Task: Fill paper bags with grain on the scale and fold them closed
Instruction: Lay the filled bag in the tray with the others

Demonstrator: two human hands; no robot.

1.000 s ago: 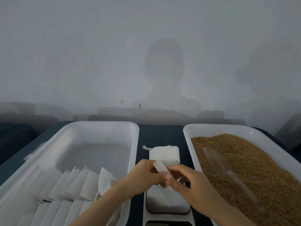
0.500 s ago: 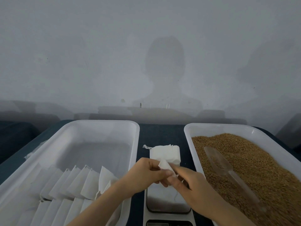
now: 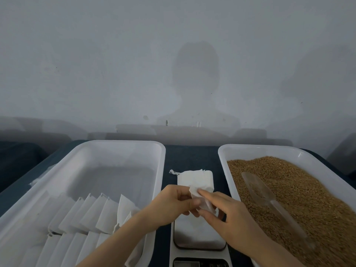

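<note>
Both hands hold one small white paper bag above the scale. My left hand pinches its left side and my right hand grips its right side, forefinger laid across the top. A stack of empty white bags lies on the dark table just beyond the hands. Brown grain fills the right white tray, with a clear plastic scoop lying in it. The scale's platform is partly hidden by my hands.
A large white tray on the left holds rows of folded white bags at its near end. The scale's display is at the bottom edge. A grey wall rises behind the dark table.
The bag has shifted slightly between my fingers, and my right forefinger now lies across its top. Both hands stay above the scale.
</note>
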